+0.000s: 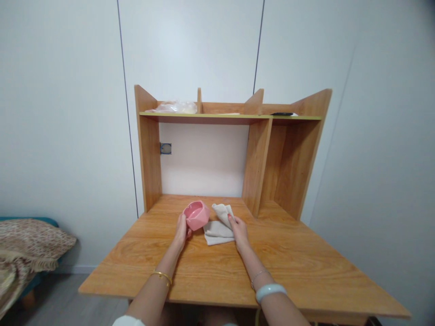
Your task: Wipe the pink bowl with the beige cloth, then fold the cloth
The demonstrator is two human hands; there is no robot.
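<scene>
A wooden tabletop [288,262] with a shelf unit [258,154] behind. On it, mid-table, the left hand [181,231] grips a tilted pink bowl [196,214], fingers closed on its side; the right hand [239,231] pinches a beige cloth [217,226] lying beside it.

Wooden desk [306,267] w/ hutch [258,158] filled the centre. Hutch top shelf held a clear plastic bag [175,107] at approx 11 o'clock and a dark flat item [282,114] at 1 o'clock, too small to ID. Small blue wall plate [166,148] sat inside the hutch's left bay. Patterned blanket [23,244] lay at 8 o'clock on a teal seat [32,283].
</scene>
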